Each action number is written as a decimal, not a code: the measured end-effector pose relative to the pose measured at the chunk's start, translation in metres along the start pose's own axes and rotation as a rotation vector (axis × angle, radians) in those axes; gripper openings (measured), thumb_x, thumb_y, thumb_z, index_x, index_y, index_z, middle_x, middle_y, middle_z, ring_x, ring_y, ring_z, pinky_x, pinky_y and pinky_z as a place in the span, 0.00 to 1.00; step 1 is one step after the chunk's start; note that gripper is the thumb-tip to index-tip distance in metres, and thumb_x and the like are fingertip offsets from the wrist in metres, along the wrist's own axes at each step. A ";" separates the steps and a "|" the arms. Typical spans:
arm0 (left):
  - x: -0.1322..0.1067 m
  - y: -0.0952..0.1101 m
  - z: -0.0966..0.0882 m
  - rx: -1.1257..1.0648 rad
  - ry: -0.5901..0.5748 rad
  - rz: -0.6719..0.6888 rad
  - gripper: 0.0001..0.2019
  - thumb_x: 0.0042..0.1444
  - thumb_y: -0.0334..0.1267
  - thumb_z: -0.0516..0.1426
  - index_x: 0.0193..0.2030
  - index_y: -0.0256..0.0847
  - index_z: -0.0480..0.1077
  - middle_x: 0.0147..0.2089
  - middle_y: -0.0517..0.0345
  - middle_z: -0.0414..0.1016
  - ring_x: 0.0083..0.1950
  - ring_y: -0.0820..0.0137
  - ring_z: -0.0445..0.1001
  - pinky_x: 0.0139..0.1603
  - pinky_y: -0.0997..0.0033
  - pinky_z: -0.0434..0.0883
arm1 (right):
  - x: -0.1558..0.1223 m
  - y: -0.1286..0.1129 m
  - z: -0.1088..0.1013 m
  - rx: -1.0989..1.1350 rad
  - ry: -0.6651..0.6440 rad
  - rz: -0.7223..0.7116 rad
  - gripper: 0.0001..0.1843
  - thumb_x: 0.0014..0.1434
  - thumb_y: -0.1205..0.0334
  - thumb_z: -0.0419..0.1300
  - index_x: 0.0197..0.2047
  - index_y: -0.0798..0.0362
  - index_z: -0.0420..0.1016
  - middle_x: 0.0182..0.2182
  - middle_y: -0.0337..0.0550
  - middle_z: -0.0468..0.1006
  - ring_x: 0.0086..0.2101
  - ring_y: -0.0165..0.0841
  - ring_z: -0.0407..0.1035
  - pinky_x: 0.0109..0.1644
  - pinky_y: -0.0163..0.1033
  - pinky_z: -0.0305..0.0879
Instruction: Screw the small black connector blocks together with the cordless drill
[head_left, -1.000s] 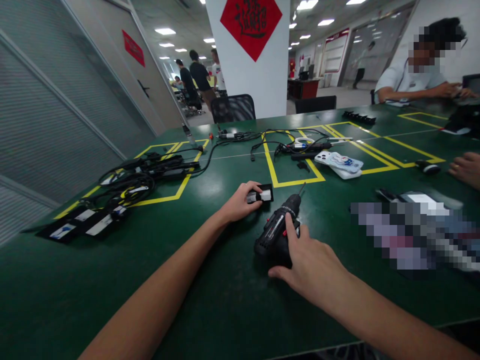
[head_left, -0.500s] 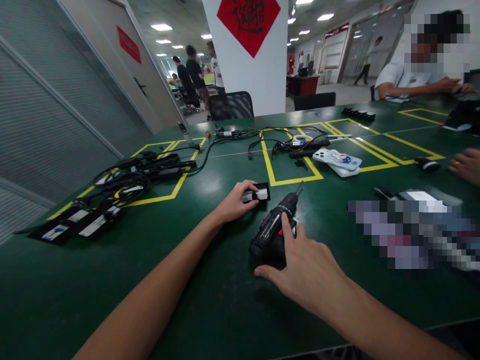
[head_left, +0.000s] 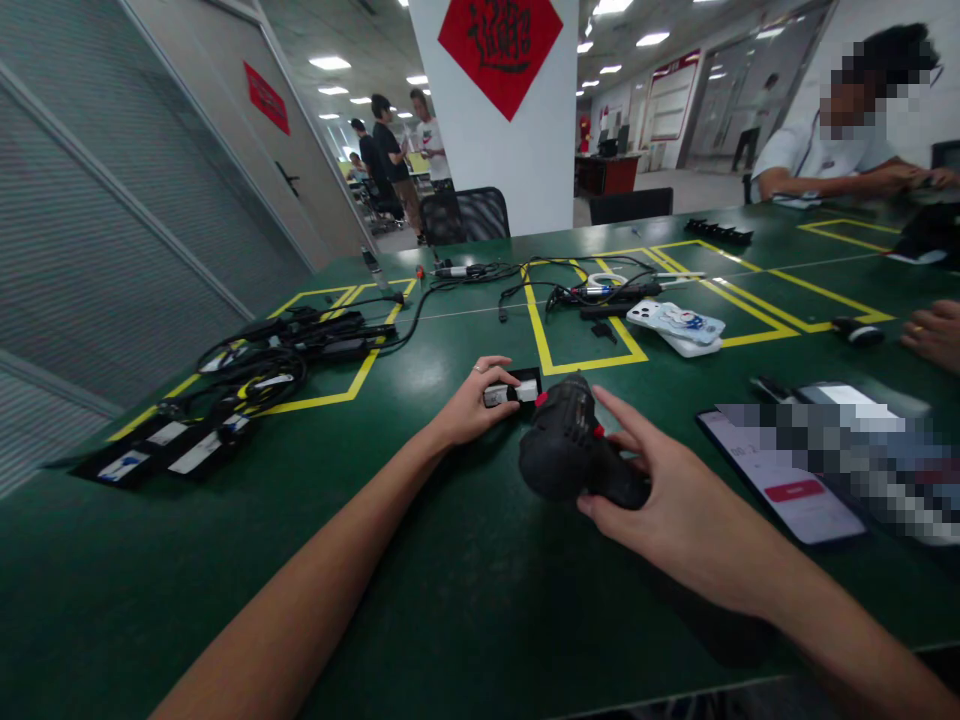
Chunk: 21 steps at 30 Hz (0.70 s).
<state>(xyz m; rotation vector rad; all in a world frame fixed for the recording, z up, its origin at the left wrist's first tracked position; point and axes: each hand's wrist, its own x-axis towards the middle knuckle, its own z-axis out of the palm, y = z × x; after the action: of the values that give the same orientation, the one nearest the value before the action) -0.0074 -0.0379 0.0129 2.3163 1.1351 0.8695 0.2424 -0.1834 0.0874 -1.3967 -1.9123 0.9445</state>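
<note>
My left hand (head_left: 474,402) rests on the green table (head_left: 420,600) with its fingers closed on a small black block with white labels (head_left: 517,390). My right hand (head_left: 667,505) grips the handle of a black cordless screwdriver (head_left: 566,450), which is lifted off the table and points away from me toward the block. The tool's bit is hidden behind its body. The two hands are close together near the table's middle.
A phone with a lit screen (head_left: 784,485) lies right of my right hand. White phone cases (head_left: 679,325), cables and chargers (head_left: 292,345), and black labelled parts (head_left: 161,450) lie farther off. Another person's hand (head_left: 934,335) rests at the right edge; a seated person (head_left: 832,150) is across.
My right hand has closed on the screwdriver, lifted it off the table and turned it to point at the block. My left hand has stayed on the block.
</note>
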 end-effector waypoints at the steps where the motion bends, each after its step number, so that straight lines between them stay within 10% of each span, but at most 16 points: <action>1: 0.000 -0.001 0.000 0.001 0.005 -0.013 0.14 0.51 0.42 0.59 0.43 0.40 0.69 0.60 0.48 0.56 0.63 0.59 0.56 0.64 0.55 0.56 | -0.001 -0.003 -0.007 0.101 0.048 -0.019 0.46 0.52 0.60 0.62 0.67 0.38 0.40 0.47 0.42 0.74 0.39 0.38 0.73 0.41 0.42 0.70; 9: -0.002 0.000 -0.001 -0.057 0.005 -0.123 0.15 0.51 0.43 0.58 0.46 0.43 0.70 0.60 0.51 0.56 0.63 0.58 0.56 0.63 0.52 0.56 | -0.015 0.008 -0.020 0.253 0.215 -0.107 0.13 0.60 0.57 0.55 0.48 0.44 0.67 0.31 0.37 0.73 0.30 0.33 0.70 0.37 0.39 0.68; 16: -0.001 -0.001 0.000 -0.134 -0.007 -0.146 0.16 0.51 0.44 0.58 0.46 0.43 0.71 0.59 0.50 0.59 0.61 0.60 0.60 0.62 0.53 0.58 | -0.025 0.019 -0.011 0.183 0.182 0.020 0.13 0.58 0.50 0.56 0.44 0.45 0.68 0.29 0.38 0.72 0.30 0.34 0.70 0.36 0.42 0.69; 21: -0.001 0.001 0.002 -0.138 0.007 -0.163 0.15 0.51 0.43 0.58 0.45 0.42 0.71 0.59 0.50 0.60 0.61 0.60 0.60 0.62 0.54 0.59 | -0.028 0.019 -0.005 0.005 0.257 -0.040 0.26 0.57 0.51 0.56 0.58 0.42 0.59 0.34 0.43 0.76 0.38 0.43 0.73 0.39 0.50 0.72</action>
<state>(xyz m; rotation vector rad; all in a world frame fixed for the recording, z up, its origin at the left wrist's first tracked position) -0.0063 -0.0398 0.0121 2.0800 1.2078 0.8675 0.2645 -0.2058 0.0740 -1.3976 -1.7381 0.7122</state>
